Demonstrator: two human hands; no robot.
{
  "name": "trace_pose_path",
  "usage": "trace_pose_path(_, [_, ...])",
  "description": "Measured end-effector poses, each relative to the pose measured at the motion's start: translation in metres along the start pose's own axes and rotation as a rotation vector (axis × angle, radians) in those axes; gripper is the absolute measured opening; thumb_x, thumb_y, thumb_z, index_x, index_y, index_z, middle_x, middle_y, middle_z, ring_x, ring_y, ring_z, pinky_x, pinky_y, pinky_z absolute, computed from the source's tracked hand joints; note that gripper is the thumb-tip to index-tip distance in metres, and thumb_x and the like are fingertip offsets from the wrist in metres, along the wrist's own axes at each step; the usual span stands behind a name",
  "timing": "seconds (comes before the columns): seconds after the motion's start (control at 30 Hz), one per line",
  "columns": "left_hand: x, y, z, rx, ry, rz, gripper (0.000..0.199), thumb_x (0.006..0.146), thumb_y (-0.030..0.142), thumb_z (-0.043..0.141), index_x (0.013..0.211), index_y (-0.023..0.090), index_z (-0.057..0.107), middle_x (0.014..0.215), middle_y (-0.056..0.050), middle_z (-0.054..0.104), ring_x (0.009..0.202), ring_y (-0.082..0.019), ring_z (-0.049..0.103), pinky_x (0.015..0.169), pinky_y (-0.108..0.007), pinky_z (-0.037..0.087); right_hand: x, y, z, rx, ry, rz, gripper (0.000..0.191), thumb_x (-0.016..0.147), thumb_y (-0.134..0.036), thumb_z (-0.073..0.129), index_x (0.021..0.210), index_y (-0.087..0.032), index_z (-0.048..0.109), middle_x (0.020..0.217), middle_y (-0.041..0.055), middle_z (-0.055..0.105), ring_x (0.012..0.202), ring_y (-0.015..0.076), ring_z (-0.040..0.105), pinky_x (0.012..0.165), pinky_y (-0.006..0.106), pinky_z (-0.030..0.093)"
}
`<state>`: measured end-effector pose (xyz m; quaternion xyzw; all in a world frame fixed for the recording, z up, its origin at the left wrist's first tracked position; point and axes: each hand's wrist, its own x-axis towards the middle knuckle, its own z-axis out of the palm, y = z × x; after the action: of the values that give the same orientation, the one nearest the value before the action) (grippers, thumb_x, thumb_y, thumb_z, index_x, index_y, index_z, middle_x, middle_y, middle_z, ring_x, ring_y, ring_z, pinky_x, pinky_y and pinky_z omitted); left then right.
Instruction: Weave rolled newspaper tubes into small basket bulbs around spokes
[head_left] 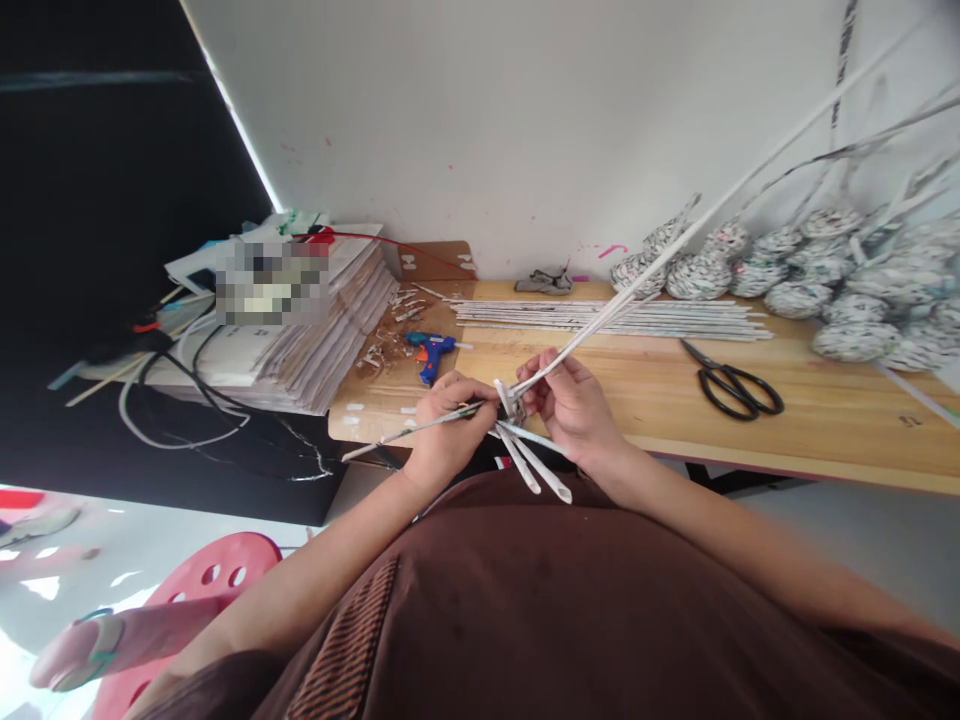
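Between my two hands, close to the table's front edge, is a small bundle of crossed paper tubes, with short ends sticking out toward me. My left hand is closed on the bundle's left side, where a thin tube points out to the left. The fingers of my right hand pinch long white paper tubes that rise far to the upper right. Part of the bundle's centre is hidden by my fingers.
Behind my hands lie a blue glue gun and a row of paper tubes. Black-handled scissors lie on the right. Several woven paper pieces stand at the back right. A tall paper stack is at left, near cables.
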<state>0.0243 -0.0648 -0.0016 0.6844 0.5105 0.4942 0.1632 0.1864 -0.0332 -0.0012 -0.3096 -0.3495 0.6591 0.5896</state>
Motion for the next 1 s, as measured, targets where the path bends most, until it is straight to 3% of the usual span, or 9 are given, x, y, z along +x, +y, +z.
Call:
trace_pose_path(0.13, [-0.001, 0.003, -0.003, 0.046, -0.015, 0.002, 0.012, 0.081, 0.016, 0.069, 0.082, 0.024, 0.078, 0.080, -0.002, 0.073, 0.079, -0.017, 0.066, 0.078, -0.028, 0.052, -0.002, 0.002, -0.006, -0.210, -0.010, -0.033, 0.037, 0.065, -0.045, 0.087, 0.086, -0.019, 0.072, 0.066, -0.0027, 0.067, 0.055, 0.0096, 0.061, 0.052, 0.021, 0.053])
trace_pose_path(0.27, [0.001, 0.010, -0.007, 0.035, -0.072, 0.062, 0.012, 0.083, 0.017, 0.069, 0.085, 0.023, 0.079, 0.083, -0.005, 0.074, 0.081, -0.018, 0.067, 0.078, -0.029, 0.053, -0.003, 0.004, -0.010, -0.345, -0.036, -0.075, 0.036, 0.071, -0.046, 0.083, 0.091, -0.018, 0.074, 0.056, -0.0030, 0.065, 0.048, 0.0106, 0.060, 0.046, 0.022, 0.052])
trace_pose_path(0.4, [0.004, 0.015, -0.011, -0.035, -0.106, 0.061, 0.010, 0.084, 0.020, 0.070, 0.086, 0.022, 0.080, 0.090, -0.007, 0.077, 0.087, -0.019, 0.070, 0.083, -0.030, 0.054, -0.002, 0.006, -0.010, -0.320, 0.007, -0.050, 0.038, 0.067, -0.048, 0.085, 0.088, -0.018, 0.075, 0.057, -0.0015, 0.067, 0.048, 0.0123, 0.063, 0.047, 0.023, 0.054])
trace_pose_path(0.57, [0.007, 0.010, -0.011, -0.089, -0.105, -0.020, 0.006, 0.081, 0.024, 0.075, 0.082, 0.021, 0.080, 0.081, -0.005, 0.077, 0.079, -0.019, 0.070, 0.076, -0.029, 0.055, 0.004, 0.003, -0.009, -0.255, -0.001, 0.060, 0.040, 0.062, -0.047, 0.088, 0.087, -0.018, 0.077, 0.060, -0.0004, 0.069, 0.050, 0.0106, 0.062, 0.048, 0.021, 0.054])
trace_pose_path(0.77, [0.009, 0.002, -0.007, -0.112, -0.083, -0.111, 0.011, 0.078, 0.028, 0.078, 0.085, 0.020, 0.079, 0.085, -0.006, 0.078, 0.079, -0.020, 0.071, 0.076, -0.030, 0.056, 0.009, -0.010, -0.009, -0.261, -0.111, 0.191, 0.036, 0.057, -0.039, 0.093, 0.080, -0.016, 0.077, 0.066, 0.0021, 0.073, 0.054, 0.0107, 0.067, 0.052, 0.020, 0.057])
trace_pose_path(1.0, [0.011, 0.007, -0.011, -0.044, -0.149, 0.015, 0.006, 0.082, 0.026, 0.074, 0.082, 0.023, 0.079, 0.083, -0.005, 0.077, 0.080, -0.019, 0.070, 0.077, -0.030, 0.055, 0.016, -0.015, -0.011, -0.291, -0.207, 0.168, 0.035, 0.056, -0.039, 0.093, 0.075, -0.016, 0.075, 0.065, 0.0011, 0.073, 0.053, 0.0116, 0.067, 0.051, 0.022, 0.058])
